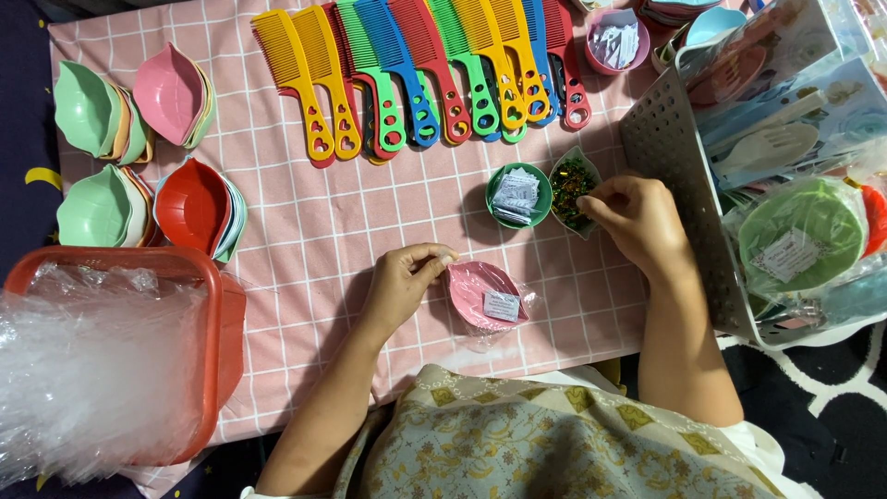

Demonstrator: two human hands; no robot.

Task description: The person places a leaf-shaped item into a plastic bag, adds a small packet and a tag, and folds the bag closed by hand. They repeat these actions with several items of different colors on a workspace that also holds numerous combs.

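Note:
My left hand [404, 280] pinches the rim of a pink leaf-shaped dish [484, 293] lying on the pink checked cloth; a small paper slip sits in the dish and clear plastic wrap lies under it. My right hand [640, 218] reaches with pinched fingertips into a leaf-shaped dish of small green and multicoloured bits [572, 188]. Whether the fingers hold any bits is hidden. Beside it stands a round green bowl [518, 195] filled with folded paper slips.
A row of coloured combs [420, 74] lies along the far edge. Stacks of leaf dishes [139, 152] sit at the left. A red basket of clear plastic bags [111, 351] is at front left. A grey perforated crate [674, 185] with packed items stands right.

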